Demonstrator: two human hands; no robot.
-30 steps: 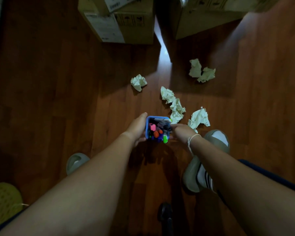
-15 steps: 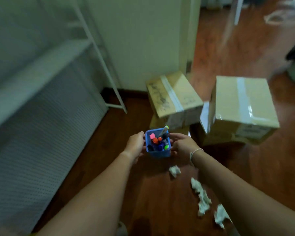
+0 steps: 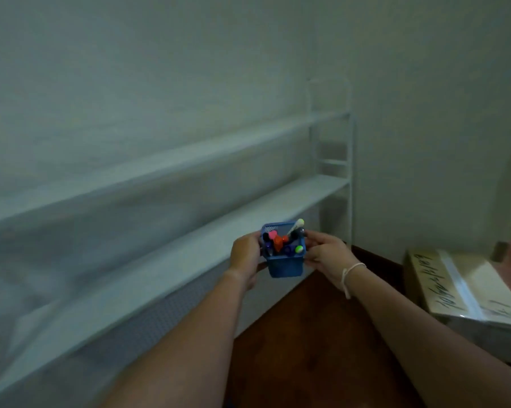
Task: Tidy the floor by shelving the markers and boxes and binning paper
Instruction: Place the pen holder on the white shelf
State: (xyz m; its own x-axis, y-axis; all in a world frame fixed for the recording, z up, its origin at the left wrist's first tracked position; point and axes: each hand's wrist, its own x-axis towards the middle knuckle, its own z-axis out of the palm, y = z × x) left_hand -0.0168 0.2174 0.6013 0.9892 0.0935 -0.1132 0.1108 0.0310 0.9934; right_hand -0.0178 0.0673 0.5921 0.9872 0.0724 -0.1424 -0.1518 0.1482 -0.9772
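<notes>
Gripping blue marker cup [image 3: 285,265] between both hands | left hand [image 3: 246,257] | right hand [image 3: 324,254] | beside shelf [image 3: 189,254]

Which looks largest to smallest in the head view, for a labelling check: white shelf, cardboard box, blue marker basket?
1. white shelf, spanning most of the frame
2. cardboard box, cut off at the right edge
3. blue marker basket, held between both hands

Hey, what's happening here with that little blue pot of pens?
A person is holding a small blue basket full of coloured markers, left hand and right hand on either side of it. They're facing a white shelf unit along the wall, basket in the air in front of it, not set down. A taped cardboard box sits on the floor to the right.
</notes>
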